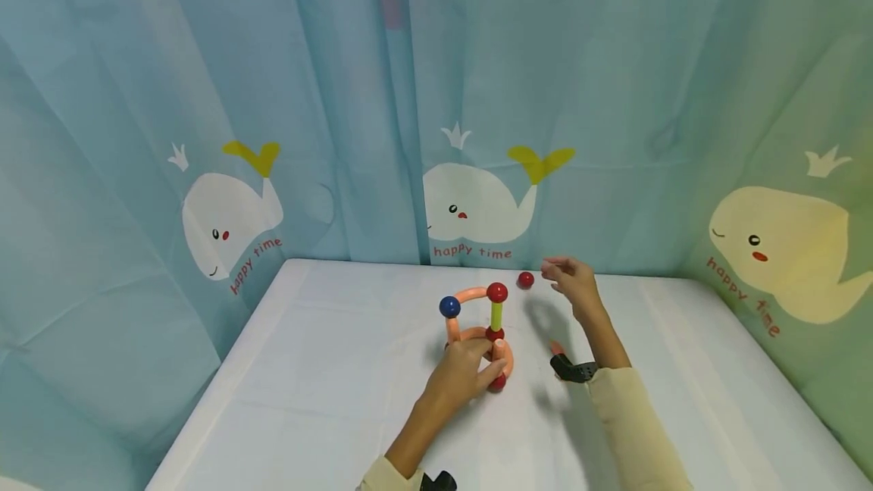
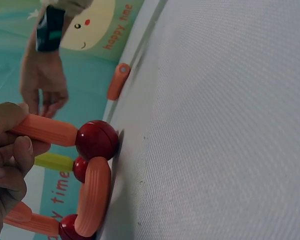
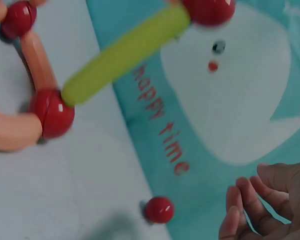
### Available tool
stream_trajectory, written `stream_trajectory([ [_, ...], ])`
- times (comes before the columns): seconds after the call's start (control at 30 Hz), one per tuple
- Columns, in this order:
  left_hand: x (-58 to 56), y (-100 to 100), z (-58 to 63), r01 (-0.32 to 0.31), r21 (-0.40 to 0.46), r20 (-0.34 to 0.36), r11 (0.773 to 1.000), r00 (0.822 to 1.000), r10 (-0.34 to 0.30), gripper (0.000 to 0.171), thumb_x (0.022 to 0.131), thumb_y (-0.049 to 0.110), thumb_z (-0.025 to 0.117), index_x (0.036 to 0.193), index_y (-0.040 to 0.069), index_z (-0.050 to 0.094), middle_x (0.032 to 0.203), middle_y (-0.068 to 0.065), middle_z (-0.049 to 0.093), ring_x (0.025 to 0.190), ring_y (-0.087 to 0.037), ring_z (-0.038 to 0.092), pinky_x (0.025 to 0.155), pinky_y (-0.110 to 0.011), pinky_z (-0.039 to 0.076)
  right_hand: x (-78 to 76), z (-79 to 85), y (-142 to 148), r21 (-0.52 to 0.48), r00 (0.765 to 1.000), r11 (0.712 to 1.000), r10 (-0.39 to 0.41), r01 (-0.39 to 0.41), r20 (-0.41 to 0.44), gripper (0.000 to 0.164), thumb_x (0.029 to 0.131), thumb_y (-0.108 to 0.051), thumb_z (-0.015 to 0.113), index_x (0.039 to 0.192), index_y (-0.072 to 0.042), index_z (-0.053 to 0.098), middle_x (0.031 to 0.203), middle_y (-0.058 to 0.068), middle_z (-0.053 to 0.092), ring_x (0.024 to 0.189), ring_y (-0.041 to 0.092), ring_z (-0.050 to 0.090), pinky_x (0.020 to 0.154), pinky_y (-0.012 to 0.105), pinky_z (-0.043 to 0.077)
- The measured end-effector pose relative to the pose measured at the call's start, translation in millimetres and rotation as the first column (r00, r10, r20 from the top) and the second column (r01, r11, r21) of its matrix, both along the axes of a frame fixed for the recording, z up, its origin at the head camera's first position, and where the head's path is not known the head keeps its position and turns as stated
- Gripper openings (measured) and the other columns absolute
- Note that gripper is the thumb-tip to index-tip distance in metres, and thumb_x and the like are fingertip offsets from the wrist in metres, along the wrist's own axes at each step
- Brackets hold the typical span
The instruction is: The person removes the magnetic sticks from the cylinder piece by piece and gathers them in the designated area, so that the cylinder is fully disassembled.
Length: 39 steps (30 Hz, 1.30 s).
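Observation:
A frame of red balls, a blue ball (image 1: 449, 307) and coloured rods stands at the table's middle. An upright yellow-green rod (image 1: 496, 316) joins an upper red ball (image 1: 497, 292) to a lower one (image 3: 52, 113); curved orange rods (image 2: 94, 197) link the base balls. At the front, my left hand (image 1: 458, 374) pinches an upright orange rod (image 2: 47, 130) that meets a red ball (image 2: 97, 140) at its foot. Beyond the frame to the right, my right hand (image 1: 574, 284) hovers with fingers loosely bent, holding nothing. A loose red ball (image 1: 526, 279) lies just left of it.
A loose orange rod (image 2: 119, 81) lies on the white table (image 1: 327, 370), partly hidden below the right wrist's black strap (image 1: 573, 370) in the head view. A blue curtain (image 1: 355, 135) printed with whales rises along the table's back and sides.

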State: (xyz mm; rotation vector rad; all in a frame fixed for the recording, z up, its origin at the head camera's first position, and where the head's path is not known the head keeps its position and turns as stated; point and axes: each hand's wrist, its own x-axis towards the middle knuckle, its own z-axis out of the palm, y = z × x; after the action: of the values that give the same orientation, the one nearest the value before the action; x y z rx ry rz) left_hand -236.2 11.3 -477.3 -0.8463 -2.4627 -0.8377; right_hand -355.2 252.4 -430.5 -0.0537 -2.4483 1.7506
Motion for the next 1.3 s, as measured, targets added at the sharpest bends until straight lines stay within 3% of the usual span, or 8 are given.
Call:
stream_trajectory([
  [0.1, -0.3, 1, 1.9, -0.009, -0.003, 0.009, 1.000, 1.000, 0.009, 0.013, 0.090, 0.026, 0.071, 0.091, 0.013, 0.070, 0.087, 0.006, 0.072, 0.083, 0.001, 0.065, 0.079, -0.013, 0.051, 11.1, 11.7, -6, 0.012, 0.999, 0.999, 0.045, -0.044, -0.022, 0.050, 0.098, -0.037, 0.058, 0.127, 0.003, 0.056, 0.109, 0.010, 0.068, 0.087, -0.001, 0.065, 0.075, 0.017, 0.051],
  [0.27, -2.7, 1, 3.1, -0.006, 0.010, 0.034, 1.000, 0.999, 0.006, 0.014, 0.091, 0.026, 0.069, 0.094, 0.013, 0.071, 0.089, 0.006, 0.072, 0.091, -0.002, 0.065, 0.083, -0.016, 0.052, 37.8, 32.6, -22, 0.073, 0.992, 0.991, 0.117, -0.113, -0.053, 0.049, 0.097, -0.042, 0.058, 0.121, 0.001, 0.059, 0.111, 0.017, 0.067, 0.094, 0.012, 0.066, 0.074, 0.020, 0.050],
  [0.4, -4.4, 0, 2.1, 0.009, 0.045, 0.031, 0.999, 0.999, -0.011, 0.012, 0.090, 0.025, 0.070, 0.092, 0.013, 0.071, 0.088, 0.006, 0.072, 0.101, -0.008, 0.066, 0.088, -0.021, 0.053, 62.4, 37.6, -32, 0.115, 0.963, 0.969, 0.232, -0.217, -0.134, 0.039, 0.097, -0.033, 0.060, 0.116, 0.001, 0.063, 0.101, 0.012, 0.069, 0.088, 0.010, 0.065, 0.072, 0.022, 0.050],
  [0.57, -1.6, 0, 2.8, 0.029, 0.066, 0.048, 0.997, 0.998, -0.032, 0.012, 0.090, 0.024, 0.070, 0.092, 0.012, 0.070, 0.092, 0.003, 0.072, 0.100, -0.011, 0.066, 0.086, -0.022, 0.053, 88.5, 29.7, -39, 0.205, 0.902, 0.918, 0.380, -0.340, -0.206, 0.023, 0.096, -0.021, 0.063, 0.111, -0.004, 0.065, 0.101, 0.013, 0.068, 0.087, 0.014, 0.066, 0.076, 0.023, 0.053],
  [0.73, 1.6, 0, 4.2, 0.030, 0.066, 0.053, 0.997, 0.998, -0.033, 0.013, 0.091, 0.024, 0.069, 0.096, 0.012, 0.069, 0.093, 0.003, 0.071, 0.097, -0.008, 0.065, 0.085, -0.020, 0.053, 103.8, 15.2, -44, 0.294, 0.871, 0.879, 0.443, -0.376, -0.211, 0.019, 0.092, -0.020, 0.069, 0.108, -0.011, 0.067, 0.098, 0.005, 0.071, 0.087, 0.010, 0.064, 0.074, 0.027, 0.051],
  [0.9, 4.7, 0, 3.5, 0.002, 0.027, 0.043, 1.000, 0.999, -0.003, 0.017, 0.091, 0.031, 0.067, 0.093, 0.013, 0.069, 0.087, 0.006, 0.070, 0.087, -0.005, 0.065, 0.075, -0.013, 0.051, 113.2, 1.0, -50, 0.316, 0.861, 0.864, 0.466, -0.392, -0.205, 0.023, 0.089, -0.020, 0.072, 0.110, -0.012, 0.067, 0.101, 0.004, 0.072, 0.092, 0.012, 0.063, 0.074, 0.027, 0.049],
  [1.07, 6.8, -1, -0.5, 0.001, -0.028, 0.063, 1.000, 0.998, 0.001, 0.017, 0.090, 0.032, 0.068, 0.091, 0.015, 0.066, 0.077, 0.005, 0.066, 0.066, 0.000, 0.054, 0.059, -0.008, 0.040, 117.2, -8.2, -57, 0.329, 0.857, 0.858, 0.473, -0.395, -0.204, 0.028, 0.089, -0.023, 0.072, 0.112, -0.008, 0.067, 0.104, 0.005, 0.071, 0.095, 0.017, 0.063, 0.072, 0.026, 0.048],
  [1.3, 6.7, 2, -5.7, -0.018, -0.084, 0.145, 0.996, 0.989, 0.030, 0.021, 0.088, 0.030, 0.071, 0.078, 0.014, 0.063, 0.064, 0.009, 0.050, 0.056, 0.003, 0.039, 0.050, -0.010, 0.030, 118.9, -18.6, -59, 0.328, 0.863, 0.869, 0.452, -0.371, -0.224, 0.020, 0.087, -0.019, 0.074, 0.105, -0.010, 0.069, 0.098, 0.001, 0.070, 0.090, 0.010, 0.061, 0.069, 0.025, 0.048],
])
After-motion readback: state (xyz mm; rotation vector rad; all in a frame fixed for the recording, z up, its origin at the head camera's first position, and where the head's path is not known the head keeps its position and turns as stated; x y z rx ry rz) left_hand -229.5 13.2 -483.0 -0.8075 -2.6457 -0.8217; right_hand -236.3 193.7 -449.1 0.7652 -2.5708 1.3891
